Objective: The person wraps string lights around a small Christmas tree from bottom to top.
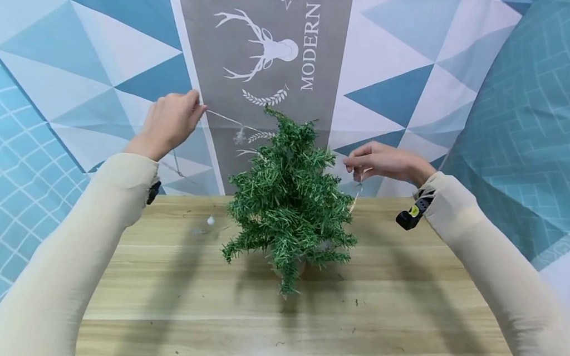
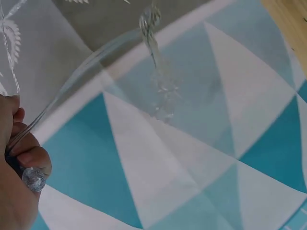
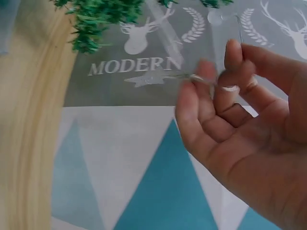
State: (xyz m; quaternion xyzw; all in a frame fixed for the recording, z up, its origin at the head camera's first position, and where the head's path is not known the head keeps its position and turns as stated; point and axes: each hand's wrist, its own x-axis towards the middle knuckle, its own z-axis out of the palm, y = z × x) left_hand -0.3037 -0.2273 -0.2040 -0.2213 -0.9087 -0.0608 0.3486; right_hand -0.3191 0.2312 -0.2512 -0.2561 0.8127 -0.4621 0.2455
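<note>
Left hand [image 1: 166,124] and right hand [image 1: 387,161] grip clear string [image 1: 224,117] on opposite sides of a small green tree [image 1: 291,195]

Left fingers are curled tightly round the string, a glittery ball [image 2: 33,179] just beside them; from there it runs to the upper part of the tree (foliage hides the middle, so I cannot tell whether both hands hold one length). Right fingers are loosely bent, gaps showing between them, with string caught among them and a clear star [image 3: 148,77] near their tips. Between the hands, the tree stands upright on a wooden table [image 1: 352,345], before a patterned cloth [image 1: 391,35] marked MODERN.
</note>
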